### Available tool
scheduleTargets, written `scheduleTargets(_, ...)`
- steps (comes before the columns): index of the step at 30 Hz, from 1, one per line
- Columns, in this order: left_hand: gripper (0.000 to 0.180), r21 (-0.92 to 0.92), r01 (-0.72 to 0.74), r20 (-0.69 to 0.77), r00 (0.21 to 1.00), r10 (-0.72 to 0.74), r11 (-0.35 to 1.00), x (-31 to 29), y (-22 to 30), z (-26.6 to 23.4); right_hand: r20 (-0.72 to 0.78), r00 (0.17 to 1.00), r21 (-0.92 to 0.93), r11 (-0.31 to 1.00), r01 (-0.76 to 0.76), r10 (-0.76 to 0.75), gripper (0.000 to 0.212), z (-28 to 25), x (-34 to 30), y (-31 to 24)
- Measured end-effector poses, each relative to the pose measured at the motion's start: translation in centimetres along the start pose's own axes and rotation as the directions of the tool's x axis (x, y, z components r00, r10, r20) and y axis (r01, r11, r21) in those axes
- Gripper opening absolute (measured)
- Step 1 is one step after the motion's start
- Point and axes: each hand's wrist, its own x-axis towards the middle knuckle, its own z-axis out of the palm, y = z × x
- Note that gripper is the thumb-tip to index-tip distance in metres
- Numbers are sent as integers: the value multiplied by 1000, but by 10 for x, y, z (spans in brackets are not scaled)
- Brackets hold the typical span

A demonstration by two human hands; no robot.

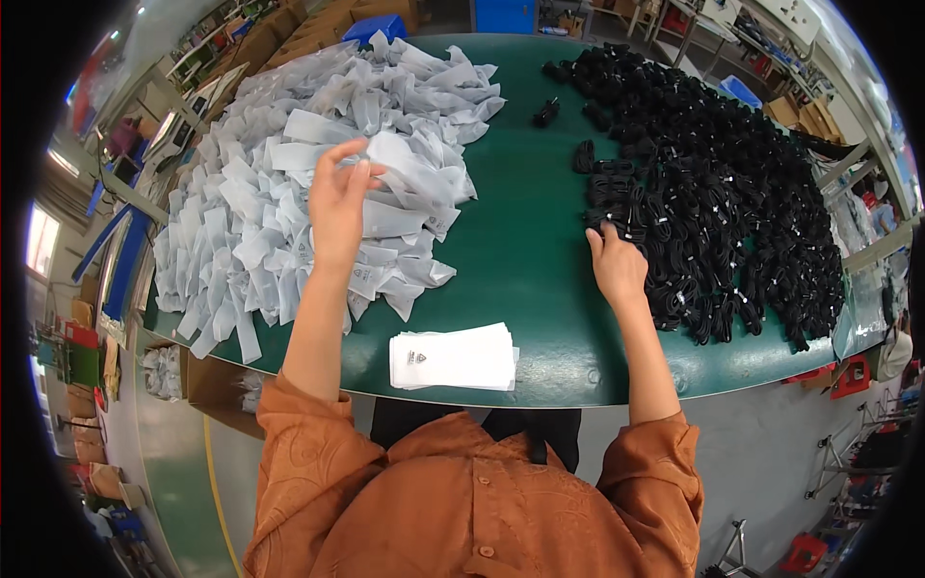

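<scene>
On the left of the green table lies a large heap of whitish, see-through bags point(241, 193), many with something dark-grey faintly showing inside. My left hand point(339, 207) is raised over this heap, fingers apart and holding nothing, beside a bag point(409, 166) on top. To the right spreads a big pile of coiled black cables point(713, 193). At its left edge my right hand point(619, 268) has its thumb and fingertips closed at a black cable bundle point(607, 214); the hand partly hides their contact. A stack of flat white bags point(462, 356) lies at the table's near edge.
The green table point(530, 270) has a curved-looking near edge in front of me. A lone black cable bundle point(546, 113) sits apart toward the far side. Below the table's left edge is a cardboard box point(220, 393). Shelving frames stand on both sides.
</scene>
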Motion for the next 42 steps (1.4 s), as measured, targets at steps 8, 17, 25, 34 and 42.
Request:
scheduleTargets(8, 24, 165, -91, 648, 761, -38, 982, -158, -4, 20, -77, 985, 209, 964, 165, -152, 15, -14, -86, -14)
scheduleTargets(17, 16, 262, -406, 697, 707, 119, 876, -206, -27, 42, -53, 971, 592, 775, 220, -234, 35, -27, -160, -37)
scheduleTargets(25, 5, 215, 107, 602, 768, -218, 971, -199, -18, 37, -191, 918, 580, 715, 391, -347, 43, -35, -187, -47)
scheduleTargets(34, 11, 13, -164, 657, 745, 115, 986, -199, -19, 38, 234, 914, 821, 570, -4, -331, 31, -34, -185, -45)
scheduleTargets(42, 14, 49, -267, 655, 736, 171, 962, -185, -1, 38, 152, 924, 857, 513, 53, -350, 36, -43, -182, -59)
